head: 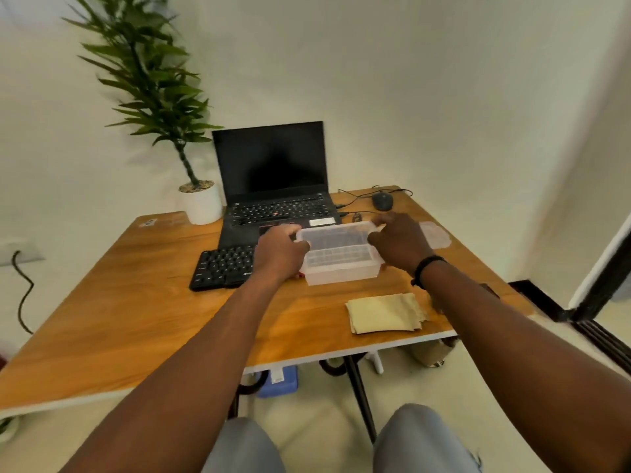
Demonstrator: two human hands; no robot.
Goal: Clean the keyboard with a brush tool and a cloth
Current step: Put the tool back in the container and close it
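Note:
A black keyboard (223, 266) lies on the wooden table (136, 302), in front of an open laptop. Over its right half I hold a clear plastic box (339, 256). My left hand (280, 249) grips the box's left end and my right hand (397, 242) grips its right end. The keys show dimly through the plastic. A folded pale yellow cloth (386, 313) lies near the table's front edge, below my right forearm. No brush is visible.
A black laptop (273, 186) stands open behind the keyboard, with a potted plant (201, 203) to its left. A mouse (382, 201) with cables and a clear lid (435, 233) lie at the back right. A dark object peeks out under my right forearm.

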